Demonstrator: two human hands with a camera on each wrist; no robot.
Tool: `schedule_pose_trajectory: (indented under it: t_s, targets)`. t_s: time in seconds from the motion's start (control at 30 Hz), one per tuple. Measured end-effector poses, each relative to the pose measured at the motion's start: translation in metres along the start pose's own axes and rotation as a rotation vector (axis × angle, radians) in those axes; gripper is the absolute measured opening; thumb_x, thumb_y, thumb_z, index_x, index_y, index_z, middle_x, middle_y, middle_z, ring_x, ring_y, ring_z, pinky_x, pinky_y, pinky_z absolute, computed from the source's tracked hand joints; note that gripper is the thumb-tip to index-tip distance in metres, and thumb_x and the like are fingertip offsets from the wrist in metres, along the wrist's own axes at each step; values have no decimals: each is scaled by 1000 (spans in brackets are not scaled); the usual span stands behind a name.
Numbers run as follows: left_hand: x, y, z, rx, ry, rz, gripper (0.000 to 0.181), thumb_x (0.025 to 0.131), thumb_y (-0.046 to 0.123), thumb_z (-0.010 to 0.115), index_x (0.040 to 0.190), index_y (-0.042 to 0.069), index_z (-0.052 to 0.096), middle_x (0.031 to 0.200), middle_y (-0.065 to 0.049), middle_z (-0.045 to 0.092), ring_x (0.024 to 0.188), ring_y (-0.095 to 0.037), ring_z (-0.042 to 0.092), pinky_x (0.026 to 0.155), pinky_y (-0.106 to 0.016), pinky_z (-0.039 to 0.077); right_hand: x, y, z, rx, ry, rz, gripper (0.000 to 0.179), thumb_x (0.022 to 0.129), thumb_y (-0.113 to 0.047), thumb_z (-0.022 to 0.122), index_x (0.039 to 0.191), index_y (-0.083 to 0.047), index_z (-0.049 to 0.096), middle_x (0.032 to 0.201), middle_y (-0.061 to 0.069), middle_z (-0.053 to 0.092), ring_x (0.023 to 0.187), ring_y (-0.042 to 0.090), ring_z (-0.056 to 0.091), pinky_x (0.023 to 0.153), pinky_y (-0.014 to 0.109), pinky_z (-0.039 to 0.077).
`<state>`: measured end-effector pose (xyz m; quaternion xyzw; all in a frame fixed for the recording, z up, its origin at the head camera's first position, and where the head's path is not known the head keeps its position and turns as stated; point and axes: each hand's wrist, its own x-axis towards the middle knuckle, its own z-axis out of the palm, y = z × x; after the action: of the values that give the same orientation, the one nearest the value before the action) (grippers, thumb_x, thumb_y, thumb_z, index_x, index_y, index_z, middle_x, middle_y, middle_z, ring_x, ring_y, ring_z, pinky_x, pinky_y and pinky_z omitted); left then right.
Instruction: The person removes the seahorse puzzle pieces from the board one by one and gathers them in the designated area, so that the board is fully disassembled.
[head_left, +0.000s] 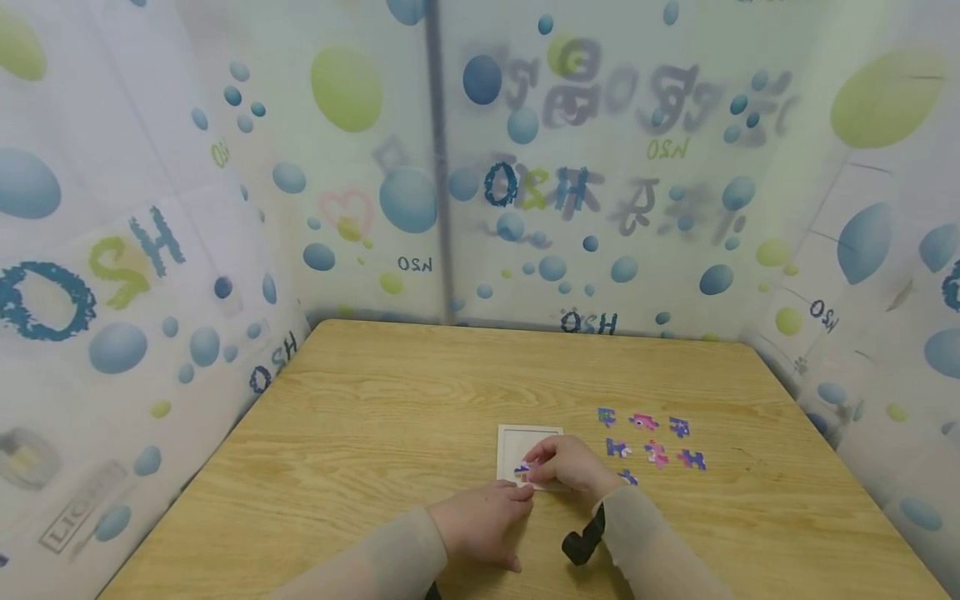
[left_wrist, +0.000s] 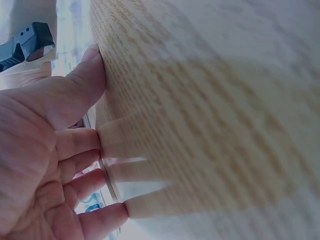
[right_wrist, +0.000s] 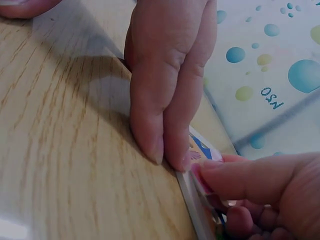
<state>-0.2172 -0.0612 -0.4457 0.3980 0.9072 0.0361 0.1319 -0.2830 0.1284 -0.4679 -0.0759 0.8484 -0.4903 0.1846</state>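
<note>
A square white puzzle tray with a raised rim lies on the table. My right hand reaches over its right side and pinches a pink-edged jigsaw piece between thumb and fingers, low inside the tray. Another piece with blue and tan print shows beside it in the right wrist view. The fingertips of my left hand touch the tray's near edge, its fingers loosely extended and its thumb on the wood. My right fingers partly hide the pieces in the tray.
Several loose purple and pink jigsaw pieces lie in rows to the right of the tray. One of them is partly covered by the right wrist. A black strap hangs from that wrist. Patterned curtains surround the wooden table.
</note>
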Motion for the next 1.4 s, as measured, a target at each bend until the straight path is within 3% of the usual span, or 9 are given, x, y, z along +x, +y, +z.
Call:
schedule_pose_trajectory:
  t_s: [0.3,0.73,1.2,1.4]
  targets:
    - [0,-1,0,-9,-3,-4,75,79,50,73,139,9,52,149,0,41,135,-19,39,109,-29,34,2,1,-2,57,-38,-13,23,77,-10,79,99,-8,73,89,4,63,82,19,53,69,28,42]
    - [-2,0,1,-11,10,-4,74,79,50,74,138,9,53,148,0,43,134,-20,40,108,-30,35,4,4,-10,249,-38,14,26,77,-6,78,102,-3,72,88,7,59,79,21,50,65,28,40]
    - [0,0,1,-15,-1,-17,76,79,51,73,139,11,51,149,1,41,136,-20,38,108,-30,35,-2,4,-22,340,-32,52,29,77,-9,78,105,-4,71,99,9,63,94,25,51,80,34,42]
    - [0,2,0,-35,-21,-33,76,80,51,73,141,12,50,151,2,38,137,-20,37,108,-31,35,-11,8,-38,300,-13,35,29,80,-15,77,107,-4,71,109,8,62,101,25,50,87,39,41]
